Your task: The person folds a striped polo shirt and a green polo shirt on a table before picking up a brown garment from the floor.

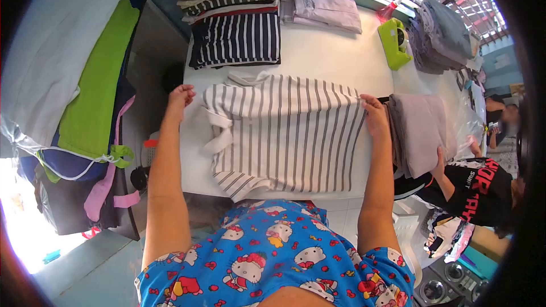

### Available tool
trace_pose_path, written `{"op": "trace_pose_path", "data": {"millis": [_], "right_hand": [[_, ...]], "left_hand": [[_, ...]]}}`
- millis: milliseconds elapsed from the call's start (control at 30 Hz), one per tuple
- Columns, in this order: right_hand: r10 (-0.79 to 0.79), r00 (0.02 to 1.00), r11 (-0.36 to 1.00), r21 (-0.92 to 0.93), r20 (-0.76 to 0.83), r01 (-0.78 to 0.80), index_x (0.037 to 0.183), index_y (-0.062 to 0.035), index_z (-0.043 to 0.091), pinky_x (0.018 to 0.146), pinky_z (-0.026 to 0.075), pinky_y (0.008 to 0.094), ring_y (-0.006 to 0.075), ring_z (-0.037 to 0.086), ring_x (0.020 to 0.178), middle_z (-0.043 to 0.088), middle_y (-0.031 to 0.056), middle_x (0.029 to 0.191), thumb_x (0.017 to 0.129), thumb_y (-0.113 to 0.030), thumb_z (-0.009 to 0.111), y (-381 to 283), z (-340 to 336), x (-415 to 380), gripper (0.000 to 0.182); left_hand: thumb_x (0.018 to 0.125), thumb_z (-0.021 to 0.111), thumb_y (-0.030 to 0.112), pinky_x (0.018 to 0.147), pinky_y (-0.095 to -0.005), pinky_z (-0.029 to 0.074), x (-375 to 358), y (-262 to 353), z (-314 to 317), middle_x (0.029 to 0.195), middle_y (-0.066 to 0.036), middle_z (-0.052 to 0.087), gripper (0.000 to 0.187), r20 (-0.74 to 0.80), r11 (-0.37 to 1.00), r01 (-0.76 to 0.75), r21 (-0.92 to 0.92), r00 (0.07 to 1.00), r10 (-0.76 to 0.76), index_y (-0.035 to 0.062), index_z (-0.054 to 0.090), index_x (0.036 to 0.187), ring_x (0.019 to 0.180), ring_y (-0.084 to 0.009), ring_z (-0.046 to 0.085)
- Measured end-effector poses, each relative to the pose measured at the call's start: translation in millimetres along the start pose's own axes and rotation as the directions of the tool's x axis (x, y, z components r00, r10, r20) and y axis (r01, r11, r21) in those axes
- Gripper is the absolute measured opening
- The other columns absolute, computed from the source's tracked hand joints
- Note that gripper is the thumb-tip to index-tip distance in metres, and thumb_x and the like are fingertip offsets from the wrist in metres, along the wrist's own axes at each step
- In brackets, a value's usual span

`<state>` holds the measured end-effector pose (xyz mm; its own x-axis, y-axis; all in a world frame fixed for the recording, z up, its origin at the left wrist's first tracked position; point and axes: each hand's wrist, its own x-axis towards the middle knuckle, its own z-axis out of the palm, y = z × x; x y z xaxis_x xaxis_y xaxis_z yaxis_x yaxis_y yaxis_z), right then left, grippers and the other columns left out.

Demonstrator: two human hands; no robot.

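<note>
From the head camera, a white shirt with thin grey stripes (284,133) lies flat in the middle of a white desk (335,59), its stripes running away from the person and its near hem reaching the desk's front edge. One sleeve is folded inward across the left part of the shirt, and the collar end is turned toward the left. The left hand (180,98) sits at the shirt's far left corner, fingers curled and closed on the fabric edge at the desk's side. The right hand (372,112) rests on the shirt's far right edge, fingers pressed together and pinching the cloth there. Just beside that hand lies a folded grey garment (421,131), on which another person's hand (441,162) rests; that person wears a black top with red lettering. At the back of the desk stands a stack of folded clothes (233,0) with a dark blue striped piece at its bottom, next to it a folded pale pink garment (327,11). Further right are a green object (393,42) and a heap of grey clothes (441,37). To the left of the desk hang cloths, among them a green one (96,85).
</note>
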<state>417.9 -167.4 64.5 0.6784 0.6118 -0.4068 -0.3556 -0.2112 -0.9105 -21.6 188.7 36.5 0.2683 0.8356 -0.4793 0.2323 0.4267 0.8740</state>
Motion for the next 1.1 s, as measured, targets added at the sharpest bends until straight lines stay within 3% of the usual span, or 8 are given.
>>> {"op": "trace_pose_path", "data": {"millis": [33,100,333,533,833,1033,1067,1100], "right_hand": [[-0.028,0.999,0.998,0.052,0.045,0.025,0.102,-0.0040,0.058,0.068,0.041,0.0212,0.0112,0.052,0.078,0.056,0.0031,0.085,0.079,0.001,0.053,-12.6,-2.2,4.8,0.024],[-0.087,0.987,0.985,0.161,0.134,0.065,0.102,-0.0040,0.058,0.067,0.041,0.0222,0.0116,0.052,0.078,0.056,0.0039,0.086,0.079,0.001,0.053,-35.7,-8.1,10.4,0.024],[-0.036,0.997,0.999,-0.024,0.072,0.038,0.103,-0.0031,0.056,0.067,0.045,0.0244,0.0130,0.053,0.079,0.055,0.0043,0.089,0.079,0.002,0.049,-34.4,-20.5,7.3,0.026],[0.034,0.999,0.999,-0.028,0.031,-0.033,0.105,-0.0050,0.054,0.066,0.045,0.0254,0.0133,0.056,0.079,0.056,0.0036,0.090,0.080,0.000,0.050,-20.7,-30.3,5.2,0.026],[0.045,0.999,0.999,0.003,0.019,-0.045,0.102,-0.0044,0.056,0.069,0.044,0.0261,0.0137,0.054,0.083,0.056,0.0044,0.093,0.079,0.002,0.051,-2.1,-44.1,9.8,0.024],[0.062,0.998,0.997,0.048,-0.028,-0.061,0.100,-0.0042,0.057,0.070,0.043,0.0261,0.0135,0.053,0.082,0.056,0.0044,0.092,0.079,0.001,0.052,9.9,-49.6,6.8,0.023],[0.064,0.998,0.998,0.025,-0.027,-0.063,0.100,-0.0042,0.057,0.070,0.043,0.0262,0.0132,0.054,0.081,0.057,0.0041,0.091,0.079,0.001,0.052,7.7,-48.4,5.8,0.023],[0.060,0.998,0.998,0.021,-0.021,-0.060,0.101,-0.0044,0.057,0.069,0.043,0.0259,0.0133,0.054,0.081,0.057,0.0040,0.091,0.079,0.001,0.051,8.3,-48.2,7.2,0.023]], "left_hand": [[0.078,0.049,0.006,0.063,-0.0210,0.040,-4.9,18.9,-6.5,0.076,0.002,0.060,0.017,0.095,0.999,-0.019,-0.029,0.995,0.022,0.0100,0.057,0.093,0.076,-0.0081,0.058],[0.079,0.052,0.015,0.067,-0.0239,0.039,-25.0,47.9,0.0,0.082,0.002,0.060,0.018,0.129,0.945,0.014,0.326,0.990,-0.059,0.0105,0.057,0.095,0.080,-0.0094,0.056],[0.081,0.054,0.035,0.080,-0.0307,0.038,-1.1,-45.8,38.1,0.099,0.000,0.058,0.030,0.240,0.939,-0.108,0.328,0.970,0.028,0.0134,0.056,0.102,0.092,-0.0162,0.052],[0.076,0.056,0.027,0.072,-0.0361,0.046,7.1,-37.1,82.6,0.087,-0.011,0.063,0.021,-0.016,0.631,-0.174,0.756,0.959,0.283,0.0094,0.061,0.088,0.081,-0.0258,0.059],[0.072,0.061,0.033,0.076,-0.0409,0.046,23.4,-44.6,122.9,0.088,-0.013,0.063,0.028,-0.071,0.543,-0.022,0.840,0.986,0.149,0.0069,0.061,0.084,0.088,-0.0311,0.059],[0.074,0.058,0.038,0.078,-0.0421,0.046,21.5,-37.4,126.3,0.094,-0.016,0.062,0.038,-0.244,0.648,0.086,0.757,0.957,0.158,0.0040,0.061,0.091,0.090,-0.0332,0.058],[0.074,0.056,0.036,0.079,-0.0422,0.045,64.9,-76.3,109.4,0.097,-0.017,0.061,0.037,-0.068,0.447,-0.051,0.893,0.967,0.246,0.0049,0.061,0.092,0.091,-0.0338,0.057],[0.074,0.056,0.035,0.079,-0.0422,0.045,59.2,-69.9,109.9,0.097,-0.017,0.060,0.035,-0.099,0.504,-0.024,0.864,0.971,0.217,0.0052,0.061,0.092,0.091,-0.0336,0.057]]}}
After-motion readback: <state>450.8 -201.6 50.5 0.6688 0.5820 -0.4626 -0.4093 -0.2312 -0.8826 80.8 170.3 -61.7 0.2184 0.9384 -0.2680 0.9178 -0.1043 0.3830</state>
